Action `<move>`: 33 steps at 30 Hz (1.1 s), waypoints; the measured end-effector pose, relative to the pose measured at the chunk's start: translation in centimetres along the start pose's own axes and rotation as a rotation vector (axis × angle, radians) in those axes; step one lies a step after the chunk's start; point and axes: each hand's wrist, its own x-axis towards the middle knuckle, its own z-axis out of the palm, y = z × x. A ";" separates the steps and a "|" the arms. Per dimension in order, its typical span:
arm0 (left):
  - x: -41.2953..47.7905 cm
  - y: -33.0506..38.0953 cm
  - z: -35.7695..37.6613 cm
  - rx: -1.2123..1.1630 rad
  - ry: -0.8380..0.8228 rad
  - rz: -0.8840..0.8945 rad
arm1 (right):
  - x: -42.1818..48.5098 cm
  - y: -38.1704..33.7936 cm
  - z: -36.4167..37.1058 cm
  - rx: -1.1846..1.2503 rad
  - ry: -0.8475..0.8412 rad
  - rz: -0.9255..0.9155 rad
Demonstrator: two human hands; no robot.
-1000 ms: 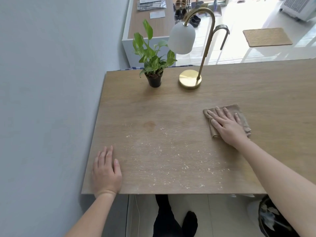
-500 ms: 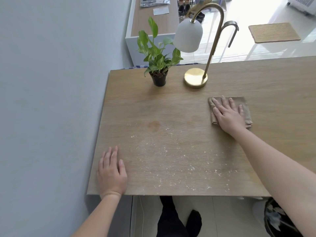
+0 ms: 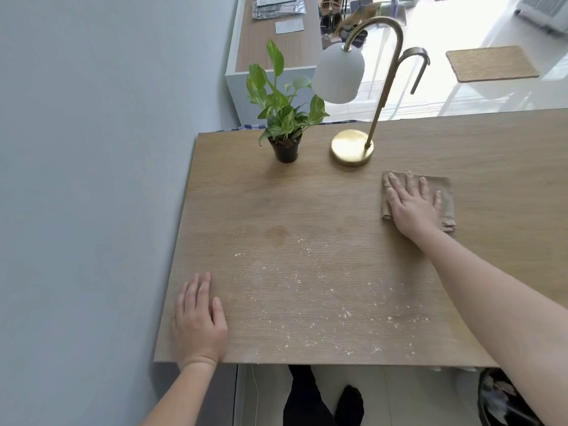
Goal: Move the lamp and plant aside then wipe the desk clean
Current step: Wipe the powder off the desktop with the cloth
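My right hand (image 3: 413, 207), flat on the folded cloth (image 3: 447, 195), has slid it up the desk (image 3: 307, 204) to just below the lamp (image 3: 352, 148), clear of the crumbs (image 3: 307, 290). My left hand (image 3: 198, 324) stays flat and empty at the near corner. The plant (image 3: 284, 118) stands beside the lamp; the crumbs aren't wiped yet.

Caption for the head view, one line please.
Right hand flat on a brown cloth near the brass lamp and potted plant; left hand rests by crumbs.
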 end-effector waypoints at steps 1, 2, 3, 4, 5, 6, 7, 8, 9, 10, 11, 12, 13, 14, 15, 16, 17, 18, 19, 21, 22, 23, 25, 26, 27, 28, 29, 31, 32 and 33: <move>0.0 0.0 0.0 0.002 0.001 -0.004 | -0.4 -0.5 0.3 -0.028 -0.015 -0.075; 0.0 0.0 0.0 0.004 0.005 -0.008 | -1.2 -0.5 0.6 -0.055 -0.038 -0.156; 0.0 0.0 0.0 0.004 0.006 -0.009 | -2.5 0.0 0.8 -0.077 -0.057 -0.224; -0.1 0.0 -0.1 0.003 0.006 -0.009 | -3.9 1.0 1.0 -0.093 -0.062 -0.267; -0.1 0.0 -0.1 0.002 0.008 -0.007 | -5.0 2.1 1.0 -0.106 -0.060 -0.285; 0.0 0.0 0.0 0.001 0.013 -0.007 | -5.7 3.2 0.6 -0.114 -0.058 -0.283; 0.0 0.0 0.0 -0.001 0.016 -0.008 | -5.7 4.2 0.2 -0.115 -0.054 -0.263; 0.0 0.0 0.0 -0.001 0.015 -0.007 | -5.1 4.6 -0.3 -0.115 -0.043 -0.222; 0.0 0.0 0.0 0.000 0.012 -0.008 | -4.1 4.5 -0.6 -0.103 -0.025 -0.160; 0.0 0.0 0.0 0.002 0.011 -0.011 | -2.8 3.8 -0.7 -0.080 -0.007 -0.088; 0.0 0.0 0.0 -0.001 0.010 -0.013 | -1.5 2.7 -0.5 -0.055 0.007 -0.022; 0.0 0.0 0.0 -0.003 0.011 -0.013 | -0.4 1.3 -0.3 -0.035 0.013 0.023; 0.0 0.0 0.0 -0.004 0.010 -0.012 | 0.3 -0.1 0.0 -0.026 0.013 0.026; 0.0 0.0 0.1 -0.004 0.010 -0.009 | 0.6 -1.2 0.3 -0.031 0.004 -0.016; 0.0 0.0 0.1 -0.003 0.012 -0.008 | 0.3 -1.9 0.6 -0.046 -0.008 -0.097; 0.0 -0.1 0.1 -0.001 0.014 -0.010 | -0.6 -2.1 0.9 -0.061 -0.026 -0.194; 0.0 -0.1 0.1 0.001 0.015 -0.011 | -1.8 -1.7 1.1 -0.075 -0.046 -0.279; -0.1 -0.1 0.0 0.002 0.012 -0.009 | -3.3 -0.8 1.1 -0.089 -0.061 -0.332; -0.1 0.0 0.0 -0.001 0.009 -0.007 | -4.6 0.6 1.0 -0.097 -0.067 -0.350; 0.0 0.1 0.0 -0.014 0.008 -0.009 | -5.6 3.4 0.1 -0.102 -0.060 -0.305; 0.1 0.2 0.0 -0.017 0.008 -0.010 | -5.0 4.4 -0.4 -0.096 -0.048 -0.253; 0.1 0.2 0.0 -0.016 0.005 -0.008 | -4.0 4.7 -0.9 -0.087 -0.034 -0.187; 0.1 0.1 0.0 -0.011 0.002 -0.009 | -1.5 3.6 -0.9 -0.043 -0.002 -0.048; 0.1 0.1 -0.1 -0.011 0.003 -0.010 | -0.6 2.5 -0.6 -0.028 0.003 -0.001; 0.1 0.1 -0.1 -0.010 0.006 -0.009 | -0.1 1.6 -0.4 -0.024 -0.001 0.011; 0.0 0.1 -0.1 -0.010 0.008 -0.007 | -0.2 0.9 0.0 -0.033 -0.014 -0.022; 0.0 0.0 -0.1 -0.011 0.007 -0.008 | -0.8 0.7 0.3 -0.049 -0.028 -0.094; 0.0 0.1 -0.2 -0.014 -0.001 -0.007 | -3.4 1.9 0.7 -0.077 -0.051 -0.254; 0.0 0.1 -0.2 -0.013 -0.005 -0.006 | -5.0 3.1 0.8 -0.089 -0.058 -0.301; 0.0 0.2 -0.2 -0.013 -0.008 -0.005 | -6.6 4.7 0.8 -0.097 -0.060 -0.315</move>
